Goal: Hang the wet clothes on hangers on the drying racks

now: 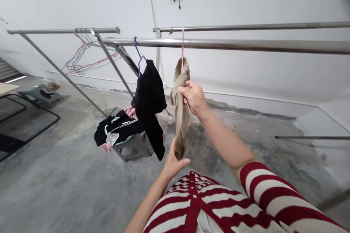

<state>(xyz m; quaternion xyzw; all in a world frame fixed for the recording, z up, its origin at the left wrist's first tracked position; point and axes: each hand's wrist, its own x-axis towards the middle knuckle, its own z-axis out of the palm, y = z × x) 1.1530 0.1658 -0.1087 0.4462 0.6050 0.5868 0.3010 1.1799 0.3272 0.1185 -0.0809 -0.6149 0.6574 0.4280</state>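
Observation:
A beige garment (180, 113) hangs edge-on from a pink hanger (183, 45) hooked over the metal rail; its exact kind is unclear from this angle. My right hand (194, 98) pinches the cloth near its upper part, thumb on the near side. Lower down, my left hand (173, 162) rests against the bottom end of the cloth with its thumb spread away; its fingers are partly hidden behind the fabric. To the left, a black garment (150, 98) drapes from a purple hanger (139, 56) on the same rail.
Several pink and teal hangers (82, 56) hang on the left rack (60, 31). A grey stool (132, 149) carries a pile of black and pink clothes (120, 127). The front rail (246, 44) runs to the right. Another grey stool (41, 94) stands near a table at far left.

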